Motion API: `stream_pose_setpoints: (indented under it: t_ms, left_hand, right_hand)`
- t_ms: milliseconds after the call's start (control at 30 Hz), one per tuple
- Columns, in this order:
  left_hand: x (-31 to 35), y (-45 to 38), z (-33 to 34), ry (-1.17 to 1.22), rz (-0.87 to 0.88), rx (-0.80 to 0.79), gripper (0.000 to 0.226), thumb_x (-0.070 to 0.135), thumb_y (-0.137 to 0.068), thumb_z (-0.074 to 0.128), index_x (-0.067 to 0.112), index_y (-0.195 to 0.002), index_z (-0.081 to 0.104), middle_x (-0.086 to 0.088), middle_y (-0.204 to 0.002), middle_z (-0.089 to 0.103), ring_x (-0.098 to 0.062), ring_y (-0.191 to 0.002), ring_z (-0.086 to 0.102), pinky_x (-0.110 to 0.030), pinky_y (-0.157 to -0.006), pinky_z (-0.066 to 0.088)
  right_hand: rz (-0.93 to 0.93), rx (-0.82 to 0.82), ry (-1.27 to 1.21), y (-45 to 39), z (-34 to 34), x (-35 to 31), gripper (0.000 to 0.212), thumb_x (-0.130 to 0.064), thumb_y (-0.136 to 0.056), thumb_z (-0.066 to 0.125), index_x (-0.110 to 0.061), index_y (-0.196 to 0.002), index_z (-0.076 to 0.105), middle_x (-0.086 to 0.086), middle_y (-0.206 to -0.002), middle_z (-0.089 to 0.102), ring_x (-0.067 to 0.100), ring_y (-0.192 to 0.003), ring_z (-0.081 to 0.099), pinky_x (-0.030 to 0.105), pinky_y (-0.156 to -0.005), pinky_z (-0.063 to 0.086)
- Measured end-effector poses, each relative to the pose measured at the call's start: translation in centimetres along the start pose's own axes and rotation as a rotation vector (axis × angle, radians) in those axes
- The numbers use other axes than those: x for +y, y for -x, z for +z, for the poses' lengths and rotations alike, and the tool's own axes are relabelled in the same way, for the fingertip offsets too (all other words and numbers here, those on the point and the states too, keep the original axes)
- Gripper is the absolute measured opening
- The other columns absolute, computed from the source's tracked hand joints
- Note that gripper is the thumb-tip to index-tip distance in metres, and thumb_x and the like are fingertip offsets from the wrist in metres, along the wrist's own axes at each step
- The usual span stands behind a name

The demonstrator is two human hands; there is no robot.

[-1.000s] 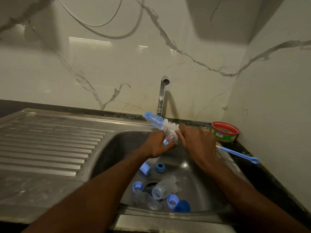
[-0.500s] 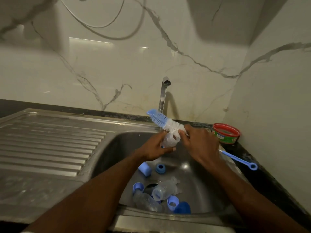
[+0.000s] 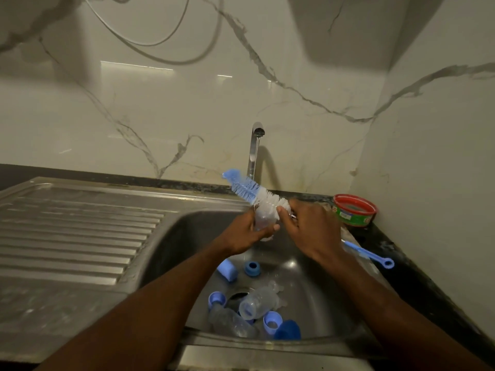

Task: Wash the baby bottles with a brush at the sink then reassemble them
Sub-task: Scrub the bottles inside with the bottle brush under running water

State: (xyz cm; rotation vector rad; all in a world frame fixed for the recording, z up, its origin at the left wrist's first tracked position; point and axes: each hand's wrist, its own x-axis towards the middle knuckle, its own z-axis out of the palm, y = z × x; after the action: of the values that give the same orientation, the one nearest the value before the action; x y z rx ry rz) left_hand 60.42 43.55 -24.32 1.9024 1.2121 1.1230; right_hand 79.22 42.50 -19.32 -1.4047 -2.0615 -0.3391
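Gripping a clear bottle (image 3: 263, 223), the left hand (image 3: 245, 235) curls round it; right hand (image 3: 312, 231) clutches the brush (image 3: 254, 191).

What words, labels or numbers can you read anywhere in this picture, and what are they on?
None can be read.
Green tub with red rim by the right wall: its label carries a printed patch, too small and blurred to read.
Clear bottles lying in the sink: any markings are too faint to make out.
Brush, blue caps and tap: no text visible.
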Motion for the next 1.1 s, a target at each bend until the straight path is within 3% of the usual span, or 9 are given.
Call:
stream_pose_setpoints:
  t_ms: [100,167,300,400,600,700,900,1000,1100]
  left_hand:
    - [-0.6,0.0,-1.8,-0.336,-0.034,0.083,0.077,0.056,-0.075,0.082,0.022,-0.130,0.041,0.010,-0.124,0.058,-0.006,-0.108,0.061,-0.009,-0.077,0.046]
    - [-0.9,0.1,-2.8,-0.621,-0.065,0.046,0.069,0.064,-0.066,0.085,0.028,-0.110,0.047,0.008,-0.107,0.062,-0.009,-0.092,0.059,-0.016,-0.069,0.042]
    - [-0.6,0.1,-3.2,-0.887,-0.128,0.035,0.058,0.070,-0.059,0.083,0.039,-0.102,0.060,0.009,-0.108,0.066,-0.012,-0.101,0.058,-0.036,-0.086,0.054]
    - [0.0,-0.1,-2.6,-1.087,-0.110,-0.024,0.060,0.052,-0.067,0.087,0.036,-0.119,0.062,0.003,-0.125,0.061,-0.023,-0.123,0.047,-0.039,-0.096,0.048]
    - [1.2,-0.5,-1.5,-1.354,-0.071,-0.087,0.076,0.039,-0.074,0.086,0.031,-0.138,0.046,-0.005,-0.142,0.051,-0.030,-0.134,0.040,-0.046,-0.110,0.039]
    - [0.8,-0.4,-1.6,-1.194,-0.053,-0.030,0.067,0.039,-0.075,0.086,0.032,-0.132,0.052,-0.001,-0.137,0.054,-0.023,-0.128,0.046,-0.041,-0.105,0.040]
    - [-2.4,0.8,-5.5,-0.454,-0.133,0.277,0.052,0.036,-0.064,0.095,0.031,-0.109,0.070,0.007,-0.115,0.067,-0.014,-0.110,0.061,-0.020,-0.085,0.042]
    - [-2.8,0.5,-6.3,-0.249,-0.142,0.416,0.055,0.036,-0.063,0.095,0.028,-0.112,0.070,0.007,-0.111,0.070,-0.009,-0.100,0.065,-0.012,-0.072,0.044]
    - [-2.4,-0.1,-6.0,-0.128,-0.100,0.483,0.055,0.037,-0.068,0.093,0.026,-0.115,0.067,0.007,-0.113,0.069,-0.010,-0.100,0.066,-0.014,-0.073,0.050]
  right_hand:
    - [0.001,0.080,0.081,0.0,-0.7,1.6,0.034,-0.053,-0.100,0.048,-0.025,-0.104,0.066,0.001,-0.083,0.070,0.017,-0.065,0.056,0.026,-0.054,0.041]
    - [0.062,0.081,0.115,0.0,-0.8,2.9,0.038,-0.055,-0.100,0.044,-0.024,-0.107,0.066,0.003,-0.083,0.071,0.020,-0.068,0.062,0.034,-0.060,0.053]
    - [0.092,0.005,0.183,0.0,-0.6,4.1,0.036,-0.056,-0.100,0.044,-0.027,-0.106,0.066,0.001,-0.090,0.071,0.019,-0.077,0.065,0.038,-0.069,0.056]
    - [0.078,-0.015,0.229,0.0,-0.8,4.3,0.037,-0.055,-0.100,0.045,-0.029,-0.111,0.067,0.000,-0.097,0.072,0.019,-0.084,0.066,0.038,-0.072,0.056]
    - [0.051,-0.064,0.325,-0.1,-0.9,4.5,0.040,-0.058,-0.098,0.045,-0.028,-0.110,0.068,-0.003,-0.093,0.070,0.014,-0.077,0.062,0.029,-0.063,0.050]
    - [0.055,-0.051,0.339,-0.1,-1.1,4.8,0.041,-0.060,-0.097,0.045,-0.029,-0.109,0.069,-0.003,-0.092,0.070,0.014,-0.078,0.062,0.027,-0.062,0.048]
    - [0.094,0.043,0.253,-0.6,-2.0,6.5,0.047,-0.067,-0.096,0.043,-0.037,-0.124,0.066,-0.007,-0.090,0.071,0.013,-0.077,0.062,0.035,-0.069,0.055]
    - [0.071,0.058,0.289,-0.4,-2.6,7.1,0.049,-0.074,-0.094,0.041,-0.043,-0.124,0.065,-0.013,-0.091,0.071,0.009,-0.079,0.060,0.029,-0.067,0.049]
    - [0.055,0.009,0.267,-0.5,-2.9,7.0,0.048,-0.072,-0.095,0.042,-0.040,-0.122,0.068,-0.012,-0.095,0.070,0.007,-0.080,0.054,0.028,-0.069,0.041]
